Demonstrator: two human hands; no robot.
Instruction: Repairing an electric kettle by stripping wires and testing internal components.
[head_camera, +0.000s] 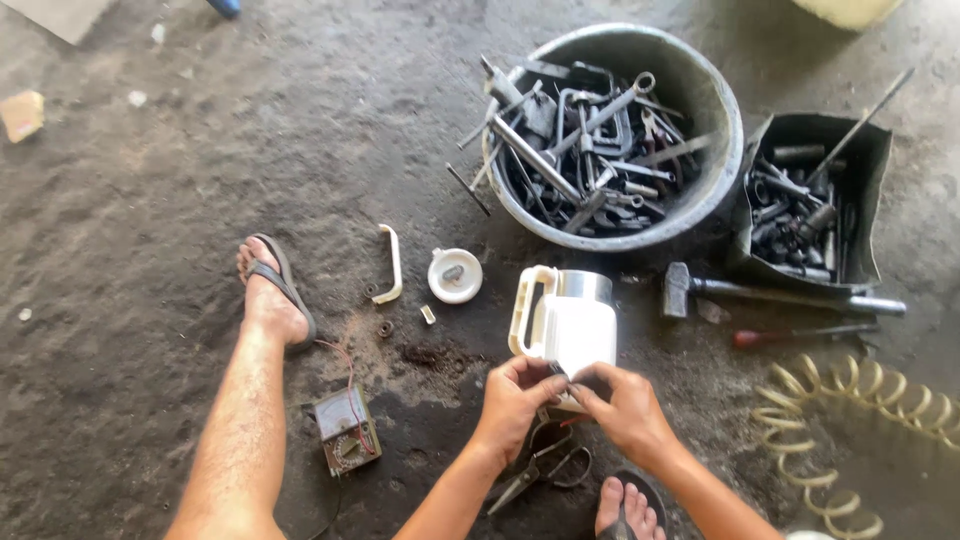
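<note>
Oil-stained concrete floor (150, 300) fills my view, dark and gritty, and I am looking straight down between my own legs. Furthest left, my sandalled foot (272, 290) is planted flat. Just beside my shin lies a small analogue meter (346, 430), face up, with a thin red lead curling off toward the foot.

Moving right, a loose white handle (390, 262), a round white cap (455, 275) and a couple of small dark washers (384, 328) sit spread apart on the floor, each on its own rather than piled; my guess is they are laid out so none gets lost.

At centre is the white electric kettle (562, 320), lying with its base end toward me, its cream handle on the left and a band of bare steel showing at the far end. The body looks clean and plain white, smooth-sided. My left hand (512, 398) and right hand (628, 405) both close on its near end from either side, fingertips pinched in at the base, steadying it while the fingers work there. What they grip exactly is hidden by the fingers. Scissors (545, 468) lie just under my wrists.

Further right, a grey tub (715, 110) is heaped with spanners and steel tools. A hammer (760, 292) and a red-handled screwdriver (800, 335) lie below it, a black box (870, 150) of sockets beyond, and a yellow coiled hose (860, 400) at the right edge.
</note>
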